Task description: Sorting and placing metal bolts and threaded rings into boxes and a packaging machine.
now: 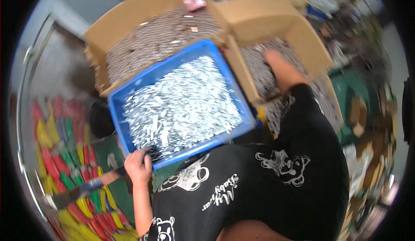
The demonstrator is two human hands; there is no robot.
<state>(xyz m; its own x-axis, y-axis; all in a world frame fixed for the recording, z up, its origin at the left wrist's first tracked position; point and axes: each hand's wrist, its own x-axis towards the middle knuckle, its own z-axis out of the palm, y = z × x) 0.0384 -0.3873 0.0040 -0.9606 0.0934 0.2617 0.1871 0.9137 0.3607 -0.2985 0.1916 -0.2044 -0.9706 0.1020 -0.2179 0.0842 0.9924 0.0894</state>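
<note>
Right hand (275,61) extends into the right-side cardboard box (312,42), fingers down at the small grey-brown pieces (261,77); blur prevents telling whether they are apart or closed on any piece. Immediately left of this box lies the blue plastic tub (229,78) of slim white pieces (186,100), its long axis running from near left to far right. Left hand (138,167) is at the tub's near-left corner, well apart from the grey-brown pieces, fingers bent at the rim, clamping indeterminable.
</note>
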